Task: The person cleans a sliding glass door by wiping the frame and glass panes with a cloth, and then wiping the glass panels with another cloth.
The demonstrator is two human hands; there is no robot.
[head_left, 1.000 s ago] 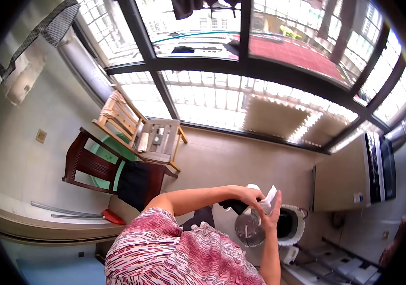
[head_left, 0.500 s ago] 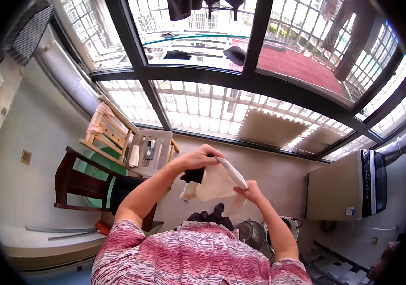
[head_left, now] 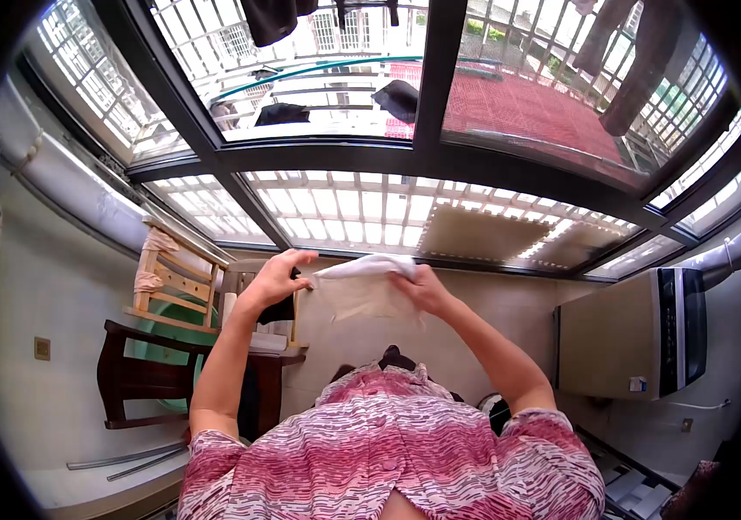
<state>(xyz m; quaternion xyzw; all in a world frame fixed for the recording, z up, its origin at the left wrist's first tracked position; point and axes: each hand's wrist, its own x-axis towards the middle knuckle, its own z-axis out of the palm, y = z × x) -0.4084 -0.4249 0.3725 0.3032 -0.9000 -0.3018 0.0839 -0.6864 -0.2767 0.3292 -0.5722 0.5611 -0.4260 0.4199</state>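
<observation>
A white cloth hangs in mid-air at the centre, above the floor. It looks thin, light and limp, so it should fold readily and slump wherever unsupported; the corners or the bunched upper edge seem the surest hold. At its 3 o'clock, the right hand has its fingers closed on the cloth's end. At 9 o'clock, the left hand has thumb and forefinger parted, just beside the opposite corner; whether its lower fingers grip the dark cloth beneath cannot be told. Farther out, a dark chair stands toward 8 o'clock.
</observation>
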